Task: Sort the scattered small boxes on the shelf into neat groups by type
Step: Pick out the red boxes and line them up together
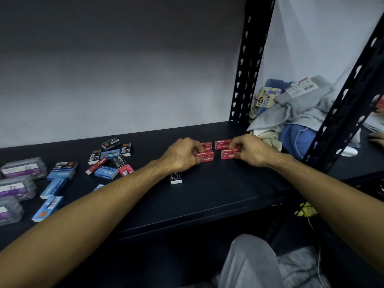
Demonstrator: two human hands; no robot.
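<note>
Both hands work at the middle of the shelf (207,196), fingers curled down onto red boxes. The left hand (182,154) pinches the near-left red box (207,157), its fingertips closed over that box's left end; the right hand (251,149) pinches the near-right red box (227,155) at its right end. Just behind these lie two more red ones, the far-left red box (207,146) and the far-right red box (222,144), so the four form a two-by-two block between the hands, each with its long axis running left to right, across the line of the forearms.

The unsorted mixed pile (110,159) lies well to the left of the left hand, so that hand looks the nearer one for the next fetch. In it a red box (96,165) lies slanted, and another red box (125,170) sits at the pile's near-right corner; both probably belong with the block. Farther left still are blue boxes (55,183) in a rough column, and clear cases (22,169) with purple labels at the far left edge. A black box (176,178) sits just under the left wrist, partly hidden.

The red lids read "Staples" with a "10" mark; the far pair face the other way, so their print is upside down. Blue boxes in the pile also read "Staples". Beyond the right hand, past the black upright (249,69), a heap of cloth (295,113) carries a tag reading "Face Towel"; the smaller print is too blurred to read.
</note>
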